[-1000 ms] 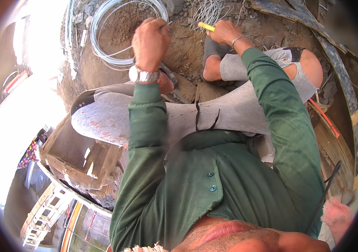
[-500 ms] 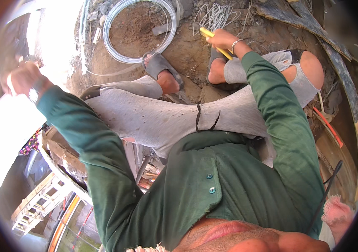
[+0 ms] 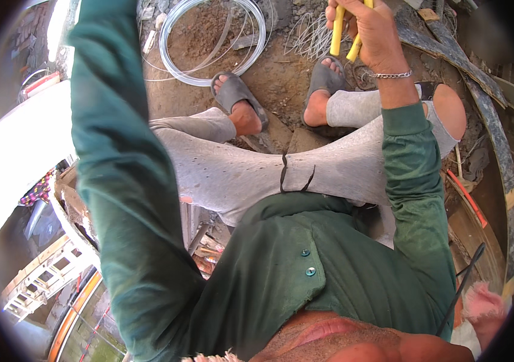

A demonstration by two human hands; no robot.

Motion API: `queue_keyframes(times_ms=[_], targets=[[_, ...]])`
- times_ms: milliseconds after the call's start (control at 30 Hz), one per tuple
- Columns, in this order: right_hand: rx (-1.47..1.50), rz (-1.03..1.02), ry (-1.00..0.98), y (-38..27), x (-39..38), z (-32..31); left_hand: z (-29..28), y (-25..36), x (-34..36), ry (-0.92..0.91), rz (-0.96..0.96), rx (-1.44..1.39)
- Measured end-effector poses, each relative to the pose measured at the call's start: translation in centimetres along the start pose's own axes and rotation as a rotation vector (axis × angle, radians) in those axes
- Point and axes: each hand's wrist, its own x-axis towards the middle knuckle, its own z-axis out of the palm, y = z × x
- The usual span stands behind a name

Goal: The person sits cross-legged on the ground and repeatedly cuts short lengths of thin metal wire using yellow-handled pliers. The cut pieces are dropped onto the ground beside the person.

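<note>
While right hand [image 3: 380, 42] grips yellow-handled tool [image 3: 337, 33] | handles [image 3: 354, 48] point toward body [image 3: 269, 259] | left hand: can't tell

Brightly lit, strongest toward nine o'clock, burned out to featureless white across the broad pale patch [image 3: 12, 172] there. Glints along the round coil of silvery metal wire [image 3: 193, 81] at eleven o'clock. Dims to brown shadow toward three o'clock, bowed by fisheye distortion along the long weathered grey plank [image 3: 502, 160]. Hazy at two o'clock; black around the rim. Slightly soft on the green cloth sleeve [image 3: 109, 120] at ten o'clock, crisper on the paired yellow tool handles [image 3: 337, 36] at one o'clock.
</note>
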Motion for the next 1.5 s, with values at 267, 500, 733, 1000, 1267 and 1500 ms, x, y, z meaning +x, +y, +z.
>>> queue_keyframes(times_ms=[267, 500, 733, 1000, 1267, 1500], targets=[[-0.135, -0.004, -0.025, 5.2, -1.7, 1.0, 13.3, -17.8, -6.8, 0.007, -0.299, -0.243], [-0.213, 0.108, -0.122, 5.8, -1.3, 0.2, 18.4, -24.1, -11.1, 0.328, -0.216, -0.766], [-0.494, -0.002, -0.134, 6.1, -0.9, -0.5, 20.8, -21.4, -12.8, 0.42, -0.258, -0.6], [-0.265, 0.089, 0.086, 3.2, 1.8, -1.4, 21.5, -22.8, -17.1, 0.495, -0.095, 0.232], [-0.149, -0.02, 0.022, 5.5, 2.4, -3.5, 21.3, -22.7, -18.8, 0.52, 0.073, 0.281], [-0.759, -0.081, -0.05, 9.6, -0.4, -6.4, 23.1, -23.8, -16.3, 0.602, 0.245, 0.459]])
